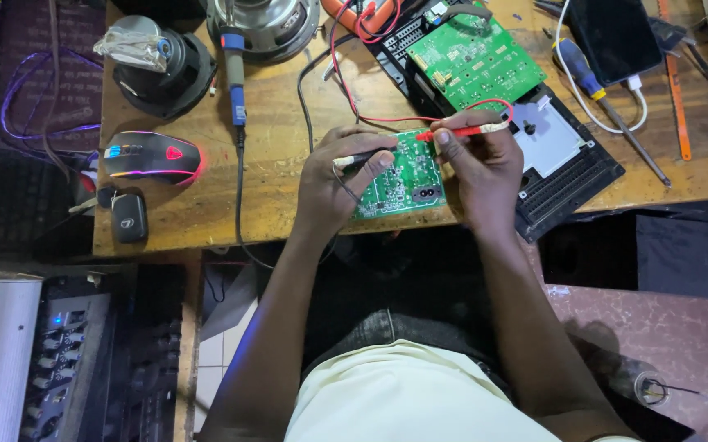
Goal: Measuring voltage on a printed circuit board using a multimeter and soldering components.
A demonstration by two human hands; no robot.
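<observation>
A small green circuit board [403, 182] lies at the near edge of the wooden workbench [280, 176]. My left hand [333, 184] rests on the board's left side and grips a black test probe [362, 158] whose tip touches the board. My right hand [481, 168] sits at the board's right side and pinches a red test probe [462, 131], its tip on the board's top edge. Red and black leads [346, 90] run from the probes back to an orange meter [362, 12] at the far edge.
A larger green circuit board [472, 57] lies on a black chassis [571, 176] behind the small one. A soldering iron [234, 74], speaker parts [161, 69], a lit mouse [153, 155] and a car key [128, 217] lie left. A phone [616, 37] and screwdriver [595, 94] lie right.
</observation>
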